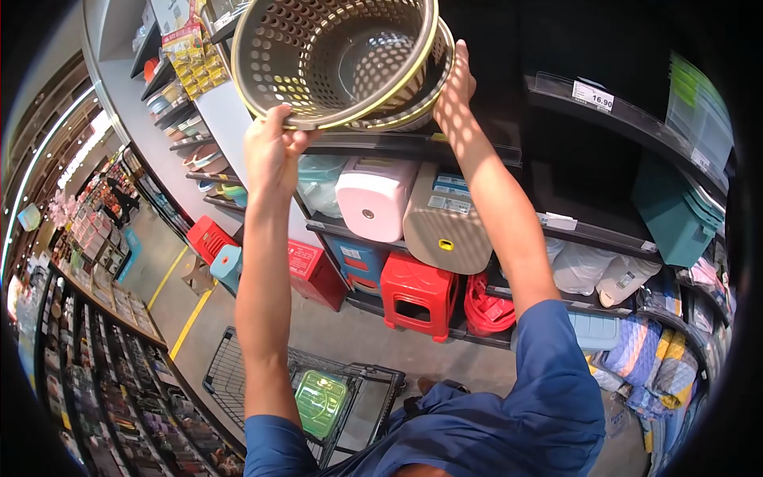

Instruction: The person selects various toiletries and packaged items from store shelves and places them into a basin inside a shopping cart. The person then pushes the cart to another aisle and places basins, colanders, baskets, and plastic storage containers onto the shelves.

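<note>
Both my arms reach up to a brown perforated basket (278,67) with a yellow-green rim, tilted so that its inside shows. A second rim shows behind it, at its lower right. My left hand (274,147) grips the front rim, thumb and fingers closed on it. On the right side, my right hand (457,83) is wrapped round the edge of the stacked baskets, its fingertips partly hidden. Just below them runs a black shelf edge (397,145).
Lower shelves hold a pink bin (373,199), a beige bin (449,226) and a red stool (417,294). A shopping cart (226,381) with a green-lidded container (321,404) stands below. Teal bins (675,211) and folded textiles (648,358) are at right.
</note>
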Available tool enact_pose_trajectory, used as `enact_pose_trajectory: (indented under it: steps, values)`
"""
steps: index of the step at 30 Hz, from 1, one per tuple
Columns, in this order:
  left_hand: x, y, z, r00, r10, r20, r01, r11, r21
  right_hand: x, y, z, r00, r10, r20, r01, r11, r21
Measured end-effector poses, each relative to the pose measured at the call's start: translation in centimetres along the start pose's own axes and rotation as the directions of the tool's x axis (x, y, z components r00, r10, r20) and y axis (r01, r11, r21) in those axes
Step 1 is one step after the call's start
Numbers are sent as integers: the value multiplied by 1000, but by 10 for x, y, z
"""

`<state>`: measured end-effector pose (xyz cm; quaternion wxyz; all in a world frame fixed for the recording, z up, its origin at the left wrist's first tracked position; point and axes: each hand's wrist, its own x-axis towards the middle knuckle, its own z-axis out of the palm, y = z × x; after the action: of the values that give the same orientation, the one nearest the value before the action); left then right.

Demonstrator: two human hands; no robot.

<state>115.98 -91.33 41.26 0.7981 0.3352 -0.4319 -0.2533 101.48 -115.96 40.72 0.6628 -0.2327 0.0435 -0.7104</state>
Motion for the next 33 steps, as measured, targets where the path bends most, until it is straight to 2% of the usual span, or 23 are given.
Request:
enact_pose_trajectory:
  steps: [2,3,4,5,6,7,8,9,10,12,13,14,16,18,20,22,24,26,28,30,31,32,33]
  values:
    - [9,-18,8,999,-7,-49,9,999,40,6,7,-4,998,26,54,-28,998,51]
    - [16,-27,10,998,-27,-55,29,999,39,0,5,-1,999,36,21,-38,994,101]
    - [24,-39,7,997,-46,-61,48,998,39,-3,3,-1,995,75,59,-80,993,85]
    - [36,-54,-6,999,-31,-10,32,989,143,0,2,-2,998,66,24,-66,998,8]
    - [37,-50,-2,1000,-30,-10,31,989,143,-1,0,0,999,54,-9,-54,996,-70]
    - [38,-46,1,995,-80,-62,101,820,563,-8,-8,2,996,71,-48,-77,988,-131]
    - [38,-43,5,986,-100,-132,164,479,862,-1,-8,-1,997,82,-1,-81,989,-122]
    - [39,-50,2,991,-21,-135,130,437,890,8,-9,-4,997,78,2,-77,987,-142]
    - [45,-58,-3,991,-16,-133,127,438,890,19,-7,-7,997,73,6,-71,984,-161]
    - [59,-75,-10,975,201,-92,18,339,941,51,2,-15,993,108,53,-100,987,-125]
    - [65,-80,-13,982,172,-72,-22,493,869,49,-4,-11,989,121,80,-112,988,-110]
    - [66,-86,-18,982,172,-72,-22,494,869,46,-8,-8,985,135,105,-125,988,-96]
    - [36,-74,-5,996,-71,-47,85,745,662,52,-11,-5,984,141,113,-129,986,-103]
    - [16,-83,-18,996,-77,33,41,792,609,45,-22,8,993,115,-8,-115,987,-115]
    - [-10,-93,-42,978,-142,150,13,768,641,45,-26,22,990,74,-120,-84,994,-76]
    - [-48,-92,-63,962,-203,180,7,683,731,88,-11,19,991,84,-103,-90,995,-54]
    - [-88,-100,-97,944,-244,223,-41,582,812,119,-5,18,985,172,-10,-172,981,-88]
    - [-131,-97,-125,927,-344,151,70,554,830,146,4,15,971,238,3,-236,964,-126]
    - [-172,-90,-143,939,-336,68,122,514,849,191,20,3,921,362,141,-348,930,-115]
    - [-213,-80,-154,915,-390,-105,290,455,842,190,19,14,889,449,89,-440,892,-106]
    - [-234,-82,-165,916,-381,-125,286,400,871,205,25,12,870,490,52,-480,867,-133]
    - [-253,-86,-176,918,-368,-149,283,346,895,130,-4,41,859,508,-60,-509,838,-197]
    - [-270,-88,-182,922,-348,-172,297,347,890,133,3,45,863,497,-85,-501,825,-261]
